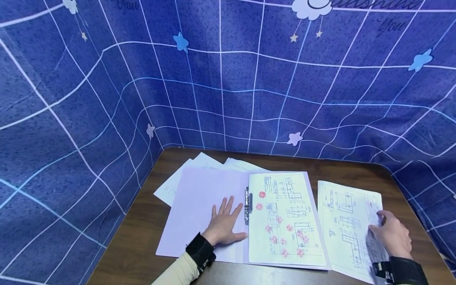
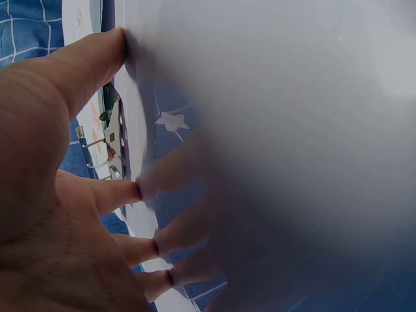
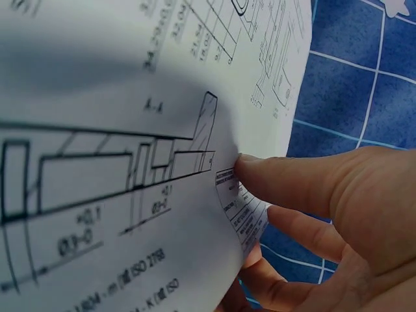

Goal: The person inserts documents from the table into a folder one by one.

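Note:
An opened lilac folder (image 1: pixel 206 182) lies on the table, with a metal clip (image 1: pixel 247 206) along its spine. My left hand (image 1: pixel 226 225) rests on the folder's left cover, fingers spread; the left wrist view shows the fingertips (image 2: pixel 133 190) touching its glossy surface. Filed on the right side is a technical drawing (image 1: pixel 281 198) with several red stamp marks. Further right lies a drawing sheet (image 1: pixel 349 213), slightly overlapping the folder's edge. My right hand (image 1: pixel 392 235) pinches that sheet's right edge, thumb (image 3: pixel 260 172) on top and the other fingers around the edge, partly hidden by the paper.
Loose white papers (image 1: pixel 174 184) stick out from under the folder's upper left. The brown wooden table (image 1: pixel 132 233) meets a blue grid-patterned curtain (image 1: pixel 235 99) at the back and on both sides. Black bands (image 1: pixel 200 252) circle both wrists.

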`<state>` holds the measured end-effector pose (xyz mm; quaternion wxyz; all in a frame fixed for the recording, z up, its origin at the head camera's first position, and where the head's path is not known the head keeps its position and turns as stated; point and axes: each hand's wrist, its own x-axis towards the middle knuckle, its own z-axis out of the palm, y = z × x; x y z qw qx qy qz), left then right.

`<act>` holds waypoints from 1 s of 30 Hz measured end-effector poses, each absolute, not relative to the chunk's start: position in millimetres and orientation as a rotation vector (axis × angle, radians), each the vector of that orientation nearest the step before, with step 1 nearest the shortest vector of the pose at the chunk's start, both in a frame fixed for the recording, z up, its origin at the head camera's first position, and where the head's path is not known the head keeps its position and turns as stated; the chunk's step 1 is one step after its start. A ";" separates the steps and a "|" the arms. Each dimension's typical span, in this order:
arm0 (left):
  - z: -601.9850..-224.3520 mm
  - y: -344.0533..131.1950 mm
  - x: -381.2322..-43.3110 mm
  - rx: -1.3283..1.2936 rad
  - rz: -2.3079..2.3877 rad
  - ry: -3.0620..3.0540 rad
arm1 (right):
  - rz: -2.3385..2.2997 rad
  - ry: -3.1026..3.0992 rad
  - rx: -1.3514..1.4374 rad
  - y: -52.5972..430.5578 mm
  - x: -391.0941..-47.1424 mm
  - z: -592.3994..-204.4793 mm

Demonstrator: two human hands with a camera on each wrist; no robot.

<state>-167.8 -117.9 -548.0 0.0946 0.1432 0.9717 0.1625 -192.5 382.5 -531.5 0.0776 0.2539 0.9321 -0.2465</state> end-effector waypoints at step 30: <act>-548.5 -117.7 -167.9 0.430 0.481 2.887 | -0.866 2.805 0.842 397.6 -183.8 -533.9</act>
